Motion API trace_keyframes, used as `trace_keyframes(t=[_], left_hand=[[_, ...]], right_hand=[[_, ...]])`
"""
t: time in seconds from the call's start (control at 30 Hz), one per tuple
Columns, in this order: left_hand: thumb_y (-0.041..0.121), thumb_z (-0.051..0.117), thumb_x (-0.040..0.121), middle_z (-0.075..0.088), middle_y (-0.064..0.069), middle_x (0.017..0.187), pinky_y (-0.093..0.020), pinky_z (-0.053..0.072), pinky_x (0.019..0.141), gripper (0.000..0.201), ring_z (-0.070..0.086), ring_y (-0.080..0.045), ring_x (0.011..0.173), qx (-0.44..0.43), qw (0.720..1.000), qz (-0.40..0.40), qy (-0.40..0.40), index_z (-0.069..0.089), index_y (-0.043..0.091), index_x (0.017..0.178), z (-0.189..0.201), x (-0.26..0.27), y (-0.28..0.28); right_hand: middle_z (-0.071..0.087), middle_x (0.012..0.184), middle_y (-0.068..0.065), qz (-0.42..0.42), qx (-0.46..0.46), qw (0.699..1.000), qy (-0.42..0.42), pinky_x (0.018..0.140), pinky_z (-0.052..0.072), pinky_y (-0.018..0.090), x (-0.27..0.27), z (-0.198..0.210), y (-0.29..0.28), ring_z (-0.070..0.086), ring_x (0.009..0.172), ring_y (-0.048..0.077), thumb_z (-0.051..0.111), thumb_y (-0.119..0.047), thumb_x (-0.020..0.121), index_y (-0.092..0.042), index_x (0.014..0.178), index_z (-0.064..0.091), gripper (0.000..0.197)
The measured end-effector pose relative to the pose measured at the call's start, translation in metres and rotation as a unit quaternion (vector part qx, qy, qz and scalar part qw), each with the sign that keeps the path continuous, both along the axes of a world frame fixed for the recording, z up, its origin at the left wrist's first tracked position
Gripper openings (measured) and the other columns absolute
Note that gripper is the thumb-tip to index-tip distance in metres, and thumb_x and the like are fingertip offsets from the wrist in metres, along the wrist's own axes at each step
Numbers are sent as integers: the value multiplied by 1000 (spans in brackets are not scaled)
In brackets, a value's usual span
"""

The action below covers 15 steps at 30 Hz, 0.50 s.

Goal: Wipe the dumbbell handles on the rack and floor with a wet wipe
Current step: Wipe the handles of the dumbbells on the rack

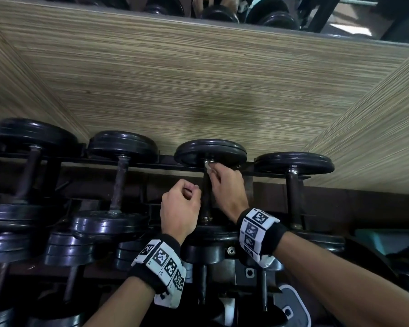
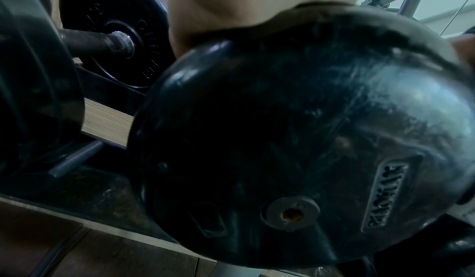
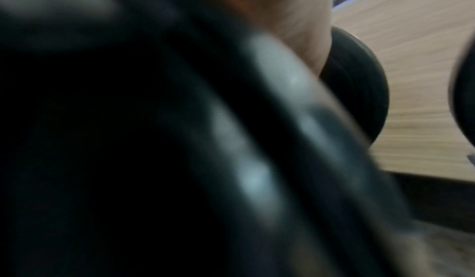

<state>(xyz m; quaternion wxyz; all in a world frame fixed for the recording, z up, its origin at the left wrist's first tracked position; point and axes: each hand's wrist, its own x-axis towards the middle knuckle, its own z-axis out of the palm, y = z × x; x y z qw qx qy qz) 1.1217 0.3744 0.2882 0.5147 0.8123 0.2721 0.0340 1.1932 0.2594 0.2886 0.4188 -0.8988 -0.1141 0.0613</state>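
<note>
Dumbbell handle (image 1: pixel 206 197) half hidden; right hand (image 1: pixel 227 187) pinches wipe (image 1: pixel 207 166), left hand (image 1: pixel 180 208) curled, empty.

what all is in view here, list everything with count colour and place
dumbbells: four on the top rail, black plates with dark handles; more on the tiers below, count unclear
handle being wiped: one, dark, third dumbbell from the left
wet wipe: one, whitish, at the far end of that handle
rack: one, black rails, under the dumbbells
wall panel: wood grain, behind the rack
mirror: strip along the top
wristbands: two, black with white marker tags
left hand: curled beside the handle, grip unclear
right hand: pinches the wipe on the handle
</note>
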Motion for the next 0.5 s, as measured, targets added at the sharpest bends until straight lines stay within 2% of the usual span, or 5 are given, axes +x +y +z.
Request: trace_keyframes(t=[0.1,0.2,0.23,0.43,0.5], left_hand=[[37,60,90,64,8,61,-43,58,68,17,69,-11,65,-9,1000,2,1,60,29,75,1,0,0],[31,61,93,62,8,59,-40,57,68,18,63,-9,61,5,1000,7,3,61,26,75,5,-1,0],[30,62,93,62,8,59,-39,57,68,18,63,-9,60,8,1000,7,1,61,26,76,6,-1,0],[33,62,92,62,10,59,-42,57,68,20,64,-12,60,-5,1000,11,-8,59,28,73,2,-1,0],[34,62,92,62,11,59,-43,57,68,20,65,-14,60,-10,1000,10,-12,59,29,72,0,-2,0]], right_hand=[[74,88,-6,0,23,1000,14,72,53,23,5,7,-7,68,77,9,55,-19,102,-15,113,73,21],[69,77,-13,-81,71,992,63,55,47,15,20,5,-24,63,62,-3,59,-19,100,-15,107,74,17],[69,78,-11,-102,69,990,74,56,46,15,25,2,-29,62,63,-3,59,-20,100,-14,106,74,17],[75,93,1,-80,20,979,185,78,61,42,29,-33,-26,72,84,19,61,-27,96,-20,106,74,18],[75,98,3,-83,15,974,209,84,60,44,34,-43,-20,71,90,21,60,-21,95,-17,111,74,21]])
